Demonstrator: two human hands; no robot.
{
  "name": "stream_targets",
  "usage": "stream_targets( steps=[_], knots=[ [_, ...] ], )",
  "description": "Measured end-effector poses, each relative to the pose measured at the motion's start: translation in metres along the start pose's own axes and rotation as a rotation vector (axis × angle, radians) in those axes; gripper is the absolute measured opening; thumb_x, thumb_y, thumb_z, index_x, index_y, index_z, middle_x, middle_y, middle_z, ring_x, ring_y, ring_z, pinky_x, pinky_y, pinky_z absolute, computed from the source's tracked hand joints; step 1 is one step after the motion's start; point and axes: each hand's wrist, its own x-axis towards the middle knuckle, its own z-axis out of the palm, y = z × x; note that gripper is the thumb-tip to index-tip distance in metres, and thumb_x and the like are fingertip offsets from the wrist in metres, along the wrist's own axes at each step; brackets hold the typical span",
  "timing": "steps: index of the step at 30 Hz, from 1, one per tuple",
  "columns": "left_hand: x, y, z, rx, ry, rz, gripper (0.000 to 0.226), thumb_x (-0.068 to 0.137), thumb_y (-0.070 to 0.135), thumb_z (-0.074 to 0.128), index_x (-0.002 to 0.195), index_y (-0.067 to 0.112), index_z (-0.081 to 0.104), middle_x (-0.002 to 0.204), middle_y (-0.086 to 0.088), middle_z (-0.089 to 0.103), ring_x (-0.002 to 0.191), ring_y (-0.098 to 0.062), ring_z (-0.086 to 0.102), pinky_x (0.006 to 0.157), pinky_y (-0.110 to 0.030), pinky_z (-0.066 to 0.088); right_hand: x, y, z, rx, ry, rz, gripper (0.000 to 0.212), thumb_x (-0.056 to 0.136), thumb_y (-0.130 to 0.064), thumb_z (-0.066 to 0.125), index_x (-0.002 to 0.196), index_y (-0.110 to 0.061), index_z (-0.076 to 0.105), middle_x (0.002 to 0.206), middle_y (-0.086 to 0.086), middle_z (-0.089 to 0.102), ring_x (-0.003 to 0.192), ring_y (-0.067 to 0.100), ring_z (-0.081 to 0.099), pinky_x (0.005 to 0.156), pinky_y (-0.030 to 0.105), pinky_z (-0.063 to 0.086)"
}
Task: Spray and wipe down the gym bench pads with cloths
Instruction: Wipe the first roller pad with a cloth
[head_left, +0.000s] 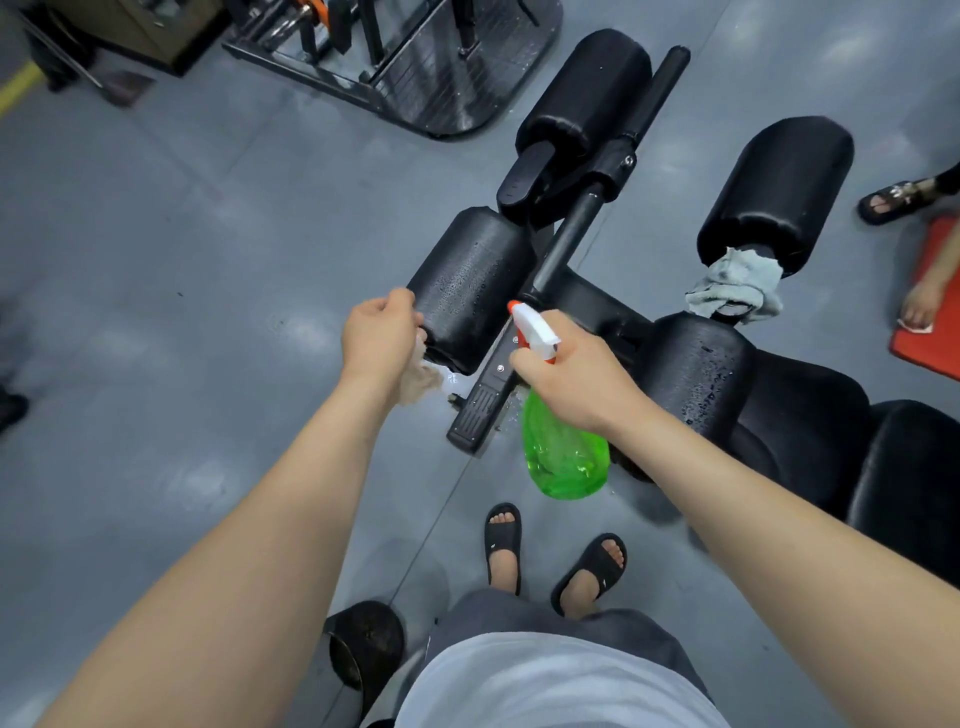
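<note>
Site: a gym. Evidence: a black exercise bench (810, 415) with vinyl seat pads (909, 467) and four fat padded rollers (470, 286) set in pairs on either side of a steel post (571, 244). At the top edge is a black metal rack (415, 62) on a ribbed base plate, with bars standing in it. The floor (156, 260) is grey, coated and glossy, with a yellow line (18, 85) painted far left. A red mat (930, 312) lies at the right edge.

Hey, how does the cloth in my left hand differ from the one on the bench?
The beige cloth is gripped by your left hand beside a wet roller pad; the grey-blue cloth lies untouched against the far right pad. The beige cloth hangs mostly hidden; the grey-blue cloth lies in plain view. Both are crumpled.
</note>
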Motion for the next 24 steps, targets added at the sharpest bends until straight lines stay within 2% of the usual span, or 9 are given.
stream_targets(
  steps=[3,6,10,14,16,17,19,20,24],
  knots=[
    [-0.029,0.023,0.015,-0.055,-0.133,0.032,0.024,0.088,0.027,0.052,0.073,0.01,0.058,0.052,-0.004,0.044,0.046,-0.021,0.037,0.049,-0.023,0.038,-0.002,0.012,-0.021,0.045,0.069,0.007,0.021,0.095,-0.044,0.056,0.097,-0.027,0.043,0.081,-0.005,0.063,0.073,0.017,0.058,0.066,0.035,0.044],
    [-0.053,0.042,0.036,-0.137,-0.288,0.05,0.016,0.08,0.023,0.052,0.071,0.01,0.058,0.059,-0.003,0.04,0.048,-0.017,0.034,0.05,-0.024,0.029,-0.005,0.026,-0.043,0.047,0.18,-0.016,0.028,0.097,-0.046,0.053,0.097,-0.019,0.042,0.084,-0.001,0.064,0.081,0.022,0.058,0.071,0.036,0.043],
    [-0.085,0.061,0.076,-0.218,-0.518,0.037,0.02,0.073,0.008,0.04,0.077,0.004,0.059,0.063,-0.008,0.041,0.053,-0.017,0.035,0.049,-0.024,0.03,-0.018,0.051,-0.078,0.1,0.326,-0.004,0.035,0.098,-0.047,0.056,0.075,-0.024,0.044,0.069,-0.01,0.049,0.066,0.006,0.047,0.061,0.03,0.037],
    [-0.112,0.07,0.119,-0.112,-0.645,0.005,0.033,0.074,-0.005,0.026,0.084,0.003,0.057,0.065,-0.006,0.041,0.053,-0.015,0.035,0.05,-0.023,0.033,-0.027,0.087,-0.116,0.133,0.413,0.076,0.05,0.092,-0.068,0.051,0.09,-0.02,0.063,0.075,-0.005,0.062,0.074,0.017,0.058,0.072,0.037,0.049],
    [-0.117,0.068,0.141,-0.017,-0.669,0.019,0.037,0.075,-0.009,0.025,0.087,0.004,0.057,0.065,-0.004,0.046,0.053,-0.015,0.039,0.051,-0.022,0.037,-0.034,0.106,-0.136,0.138,0.464,0.116,0.045,0.091,-0.069,0.051,0.098,-0.029,0.07,0.08,-0.008,0.069,0.075,0.012,0.062,0.073,0.035,0.05],
    [-0.118,0.066,0.151,0.051,-0.68,0.04,0.037,0.076,-0.01,0.028,0.089,0.005,0.059,0.066,-0.003,0.049,0.054,-0.015,0.043,0.053,-0.022,0.04,-0.038,0.116,-0.145,0.132,0.498,0.125,0.038,0.092,-0.066,0.052,0.093,-0.032,0.07,0.077,-0.013,0.07,0.072,0.006,0.061,0.069,0.032,0.049],
    [-0.122,0.062,0.175,0.199,-0.725,0.092,0.032,0.08,-0.006,0.038,0.094,0.008,0.064,0.073,-0.002,0.058,0.063,-0.015,0.053,0.063,-0.025,0.047,-0.049,0.137,-0.164,0.113,0.568,0.167,0.039,0.095,-0.06,0.054,0.076,-0.029,0.064,0.064,-0.017,0.063,0.064,0.004,0.056,0.061,0.028,0.041],
    [-0.123,0.06,0.184,0.255,-0.747,0.108,0.029,0.081,-0.002,0.045,0.097,0.009,0.066,0.077,-0.002,0.063,0.068,-0.015,0.057,0.068,-0.029,0.049,-0.053,0.148,-0.171,0.096,0.597,0.196,0.043,0.095,-0.059,0.053,0.071,-0.024,0.06,0.061,-0.012,0.059,0.062,0.008,0.054,0.059,0.031,0.039],
    [-0.129,0.055,0.216,0.298,-0.745,0.128,0.022,0.096,0.002,0.049,0.101,0.008,0.07,0.091,-0.009,0.071,0.079,-0.018,0.066,0.072,-0.032,0.054,-0.059,0.2,-0.189,0.056,0.697,0.329,0.053,0.095,-0.057,0.053,0.067,-0.011,0.047,0.06,0.002,0.048,0.069,0.03,0.049,0.059,0.037,0.033]
  ],
)
